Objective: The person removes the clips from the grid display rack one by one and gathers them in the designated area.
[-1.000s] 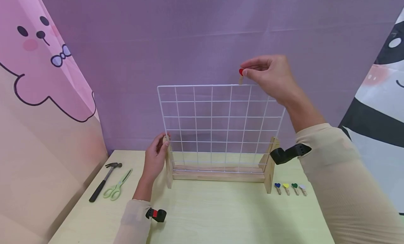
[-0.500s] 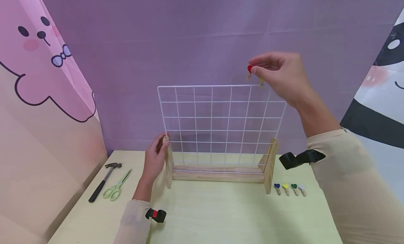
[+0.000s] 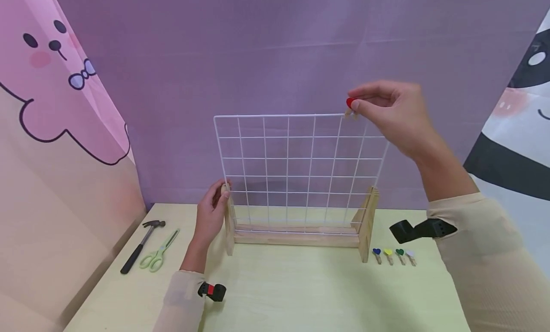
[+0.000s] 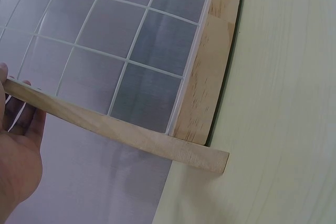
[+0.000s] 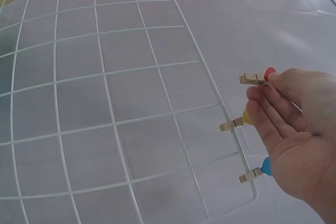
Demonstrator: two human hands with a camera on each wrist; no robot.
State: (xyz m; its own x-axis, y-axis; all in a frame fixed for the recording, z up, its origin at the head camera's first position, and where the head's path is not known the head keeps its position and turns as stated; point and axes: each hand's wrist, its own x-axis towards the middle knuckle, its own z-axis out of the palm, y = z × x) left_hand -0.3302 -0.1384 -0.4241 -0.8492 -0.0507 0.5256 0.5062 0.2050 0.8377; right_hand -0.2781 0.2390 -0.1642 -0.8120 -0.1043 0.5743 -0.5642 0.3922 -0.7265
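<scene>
My right hand [image 3: 397, 112] pinches a small wooden clothespin with a red heart [image 3: 350, 102] between thumb and fingers, just above the top wire of the white grid panel [image 3: 288, 158]. In the right wrist view this red-heart clothespin [image 5: 255, 79] is apart from the wire, its tip pointing towards the grid. Two more clothespins, one with a yellow top [image 5: 234, 124] and one with a blue top [image 5: 254, 173], are clipped on that same wire near the corner. My left hand [image 3: 211, 212] holds the left upright of the wooden stand [image 4: 121, 132] that carries the grid.
On the table [image 3: 275, 289], right of the stand, lies a row of several heart clothespins, including blue [image 3: 377, 255], yellow [image 3: 388, 256] and green [image 3: 400, 256] ones. A hammer [image 3: 142, 246] and green scissors [image 3: 159, 252] lie at the left. A purple cloth [image 3: 266, 50] hangs behind.
My right hand has moved right along the top wire with the red-heart clothespin, rising slightly and then coming down closer to the wire. The left hand has stayed on the upright.
</scene>
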